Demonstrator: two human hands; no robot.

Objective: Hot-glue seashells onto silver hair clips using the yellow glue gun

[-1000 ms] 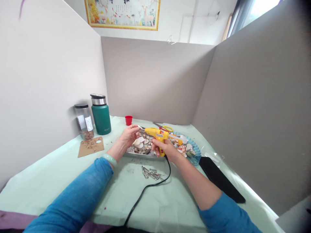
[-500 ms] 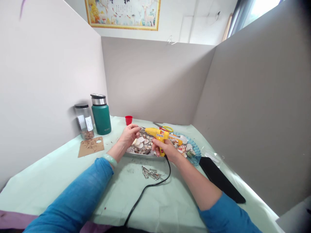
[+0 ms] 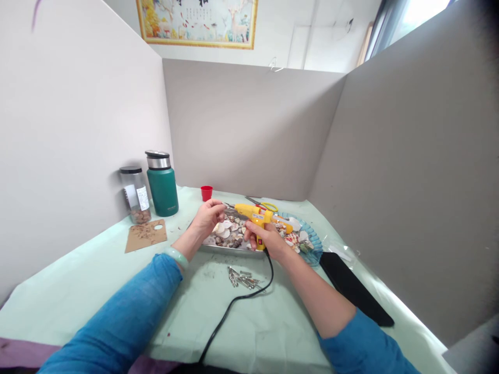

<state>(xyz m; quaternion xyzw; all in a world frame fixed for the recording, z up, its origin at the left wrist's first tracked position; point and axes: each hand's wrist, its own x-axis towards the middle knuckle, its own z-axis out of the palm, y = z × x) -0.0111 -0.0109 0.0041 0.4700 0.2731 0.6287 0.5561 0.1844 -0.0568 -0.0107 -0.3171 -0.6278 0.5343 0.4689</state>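
My right hand (image 3: 262, 238) is wrapped round the handle of a yellow hot glue gun (image 3: 249, 212), whose nozzle points left. Opposite it, my left hand (image 3: 209, 215) pinches a small, thin metal clip (image 3: 229, 205) between thumb and fingertips; its outline is hard to make out. The nozzle is close to the clip, and I cannot tell whether they touch. Beneath both hands a metal tray (image 3: 230, 251) holds several seashells (image 3: 224, 229). Nearer to me, several silvery metal clips (image 3: 244, 279) lie in a loose pile on the green table cover.
The gun's black cord (image 3: 234, 301) runs to the front edge. A blue dish (image 3: 317, 244) of shells and a black flat object (image 3: 356, 288) are right. Scissors (image 3: 268, 206) and a red cup (image 3: 206, 193) lie behind; a green bottle (image 3: 162, 191), jar (image 3: 135, 195) and brown board (image 3: 146, 236) stand left.
The glue gun has shifted very slightly right and up, its nozzle a little farther from my left fingertips. My left hand has hardly moved.
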